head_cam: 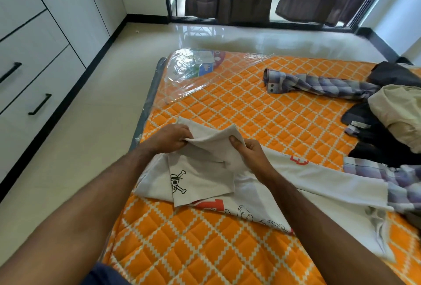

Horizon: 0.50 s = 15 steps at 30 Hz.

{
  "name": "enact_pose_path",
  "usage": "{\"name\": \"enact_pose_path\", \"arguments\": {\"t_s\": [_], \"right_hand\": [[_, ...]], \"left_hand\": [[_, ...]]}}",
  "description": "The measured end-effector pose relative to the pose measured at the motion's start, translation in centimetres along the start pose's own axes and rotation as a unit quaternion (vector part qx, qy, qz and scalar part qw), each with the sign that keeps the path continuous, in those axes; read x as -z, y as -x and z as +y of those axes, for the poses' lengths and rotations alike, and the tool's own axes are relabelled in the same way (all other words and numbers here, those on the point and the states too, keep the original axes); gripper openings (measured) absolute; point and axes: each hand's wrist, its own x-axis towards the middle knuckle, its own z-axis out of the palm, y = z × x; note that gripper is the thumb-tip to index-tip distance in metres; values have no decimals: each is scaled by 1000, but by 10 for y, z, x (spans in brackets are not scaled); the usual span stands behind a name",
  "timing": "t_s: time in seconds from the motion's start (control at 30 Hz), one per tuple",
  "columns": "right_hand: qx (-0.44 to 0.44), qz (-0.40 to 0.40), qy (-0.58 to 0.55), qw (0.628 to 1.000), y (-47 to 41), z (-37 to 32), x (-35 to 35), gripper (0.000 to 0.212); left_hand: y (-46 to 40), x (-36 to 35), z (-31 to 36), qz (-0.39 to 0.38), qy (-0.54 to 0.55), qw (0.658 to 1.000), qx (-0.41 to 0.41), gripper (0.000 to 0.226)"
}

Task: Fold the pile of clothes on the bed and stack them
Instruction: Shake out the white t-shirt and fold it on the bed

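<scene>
Head view: your left hand [174, 136] and right hand [247, 149] each pinch the grey skull-print T-shirt's [200, 177] raised edge at mattress [227, 107] 7 o'clock, mid-fold; next, lay it flat, unfolded pile [391, 120] at 3.

I log a grey T-shirt [202, 177] with skull print, part-folded at centre frame on the orange bed [250, 111], over a white printed shirt [319, 177], unfolded clothes pile [391, 111] at right.
</scene>
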Motion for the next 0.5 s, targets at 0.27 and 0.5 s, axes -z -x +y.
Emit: {"name": "enact_pose_path", "arguments": {"t_s": [0.27, 0.5], "right_hand": [[-173, 135, -122, 968, -22, 19, -2, 26], [-204, 122, -48, 970, -23, 28, 7, 14]], "left_hand": [[0, -1, 3, -29, 136, 977, 159, 33], [-3, 7, 5, -69, 204, 955, 206, 39]]}}
